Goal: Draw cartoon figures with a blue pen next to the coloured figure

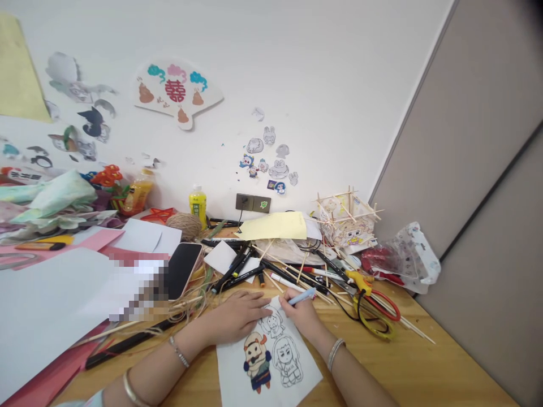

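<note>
A white sheet [271, 367] with cartoon figures lies on the wooden table [416, 367] in front of me; one figure is coloured, two are outlines. My left hand [237, 319] lies flat on the sheet's upper left corner, fingers stretched out, holding it down. My right hand [303, 314] is closed around a light blue marker [302, 297], whose tip rests at the top of the sheet near the upper outline figure. Both wrists wear bracelets.
Markers and thin wooden sticks [275, 271] lie scattered behind the sheet. A phone [182, 268], white and pink paper [55, 294], a twine ball [185, 225], a yellow bottle [198, 204], red and yellow scissors [377, 311] and a stick-frame lantern [348, 220] crowd the table by the wall.
</note>
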Demonstrator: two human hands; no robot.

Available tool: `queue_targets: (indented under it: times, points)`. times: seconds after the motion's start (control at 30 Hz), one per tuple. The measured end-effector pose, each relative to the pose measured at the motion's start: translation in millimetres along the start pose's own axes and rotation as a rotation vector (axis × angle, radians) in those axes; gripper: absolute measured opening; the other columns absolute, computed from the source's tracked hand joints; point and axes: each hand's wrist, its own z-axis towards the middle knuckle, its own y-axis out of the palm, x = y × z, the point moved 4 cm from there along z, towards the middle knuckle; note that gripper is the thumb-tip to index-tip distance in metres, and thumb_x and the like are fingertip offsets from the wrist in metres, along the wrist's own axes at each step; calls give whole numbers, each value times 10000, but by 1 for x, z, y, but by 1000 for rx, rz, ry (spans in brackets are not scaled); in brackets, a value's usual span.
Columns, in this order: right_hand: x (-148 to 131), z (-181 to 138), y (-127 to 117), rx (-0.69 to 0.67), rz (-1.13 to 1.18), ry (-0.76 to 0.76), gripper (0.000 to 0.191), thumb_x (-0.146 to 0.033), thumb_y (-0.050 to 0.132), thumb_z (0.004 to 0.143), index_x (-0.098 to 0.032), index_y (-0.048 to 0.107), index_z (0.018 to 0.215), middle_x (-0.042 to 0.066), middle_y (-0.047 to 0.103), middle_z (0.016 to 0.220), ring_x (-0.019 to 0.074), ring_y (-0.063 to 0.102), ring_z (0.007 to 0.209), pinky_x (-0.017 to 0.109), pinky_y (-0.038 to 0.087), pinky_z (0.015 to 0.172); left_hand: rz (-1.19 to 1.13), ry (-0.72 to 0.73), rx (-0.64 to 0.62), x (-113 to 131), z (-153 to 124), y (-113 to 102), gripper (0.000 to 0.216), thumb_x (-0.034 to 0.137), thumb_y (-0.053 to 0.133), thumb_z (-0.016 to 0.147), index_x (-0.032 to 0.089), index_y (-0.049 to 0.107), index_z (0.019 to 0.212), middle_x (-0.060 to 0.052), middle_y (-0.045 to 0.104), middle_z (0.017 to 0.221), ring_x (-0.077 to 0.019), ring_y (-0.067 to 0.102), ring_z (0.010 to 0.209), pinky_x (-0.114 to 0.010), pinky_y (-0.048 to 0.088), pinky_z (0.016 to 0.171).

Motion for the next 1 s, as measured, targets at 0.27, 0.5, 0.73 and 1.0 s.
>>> queue_targets:
  times: [0.27,0.5,0.73,1.0]
  points:
    - [-3,0,-3,47,-29,-20,242,-266,477,809,-196,444,580,-47,425,554,131,411,569,246,313,562,5,13,1,3,0,-3,464,177,404,872,299,444,1319,-36,450,1398,-269,392,1288,-431,309,1059]
    - [-1,1,-3,61,-71,-12,232,-258,477,800,-196,442,579,-48,432,555,131,414,566,248,307,567,35,2,-19,5,1,-4,461,169,404,866,278,458,1311,-48,456,1392,-274,385,1293,-432,316,1053]
    - [0,1,-4,67,-70,-18,233,-250,468,792,-202,412,571,-52,393,539,129,395,559,249,290,549,43,4,-34,5,1,-4,472,171,400,864,273,442,1323,-55,445,1400,-276,376,1298,-439,305,1059]
    - [2,1,-4,78,-75,-4,246,-253,454,775,-214,339,561,-55,361,533,130,383,550,252,273,546,1,24,26,1,0,0,468,171,418,853,284,460,1305,-50,465,1385,-263,392,1289,-415,301,1067]
